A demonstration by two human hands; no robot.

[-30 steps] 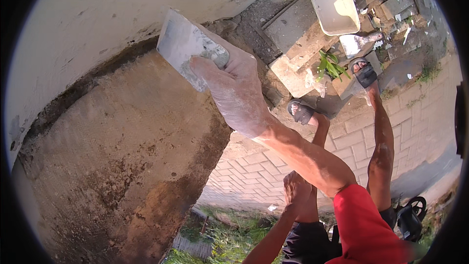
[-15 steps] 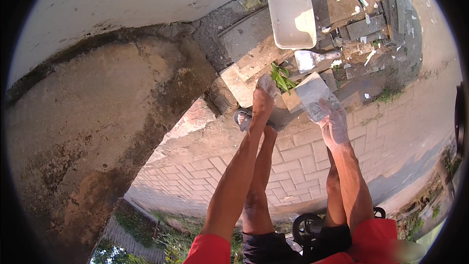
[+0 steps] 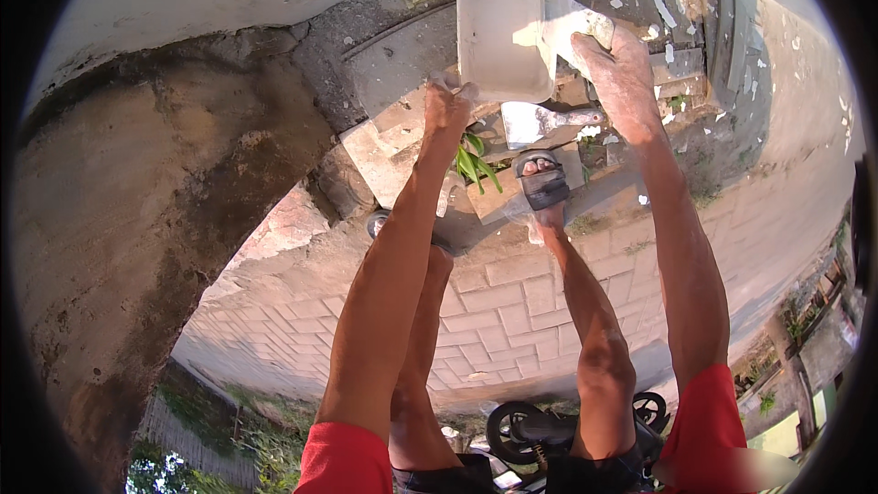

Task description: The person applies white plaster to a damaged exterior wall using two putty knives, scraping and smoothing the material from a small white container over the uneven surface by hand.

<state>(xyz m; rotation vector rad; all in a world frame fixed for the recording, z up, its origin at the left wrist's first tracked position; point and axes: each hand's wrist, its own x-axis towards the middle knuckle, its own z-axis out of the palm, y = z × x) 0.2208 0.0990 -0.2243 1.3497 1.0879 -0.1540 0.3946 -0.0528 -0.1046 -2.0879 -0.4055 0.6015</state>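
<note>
A white rectangular plastic tub sits on the broken slabs ahead of me, with pale residue inside. My left hand has its fingers closed at the tub's near left corner, gripping the rim. Whitened with dust, my right hand is closed round a flat rectangular scraper plate, which lies against the tub's right rim. A putty knife with a broad white-smeared blade rests on the slabs just below the tub, its handle to the right.
Green leaves grow between the slabs. My sandalled right foot is on a slab beside them. A stained concrete ledge runs along the left, below a pale wall. White flakes litter the right side. A motorcycle stands behind me.
My right hand has carried the scraper plate up to the tub's right rim. My left hand has moved up to the tub's corner. My right foot now shows on the slab; the view has shifted.
</note>
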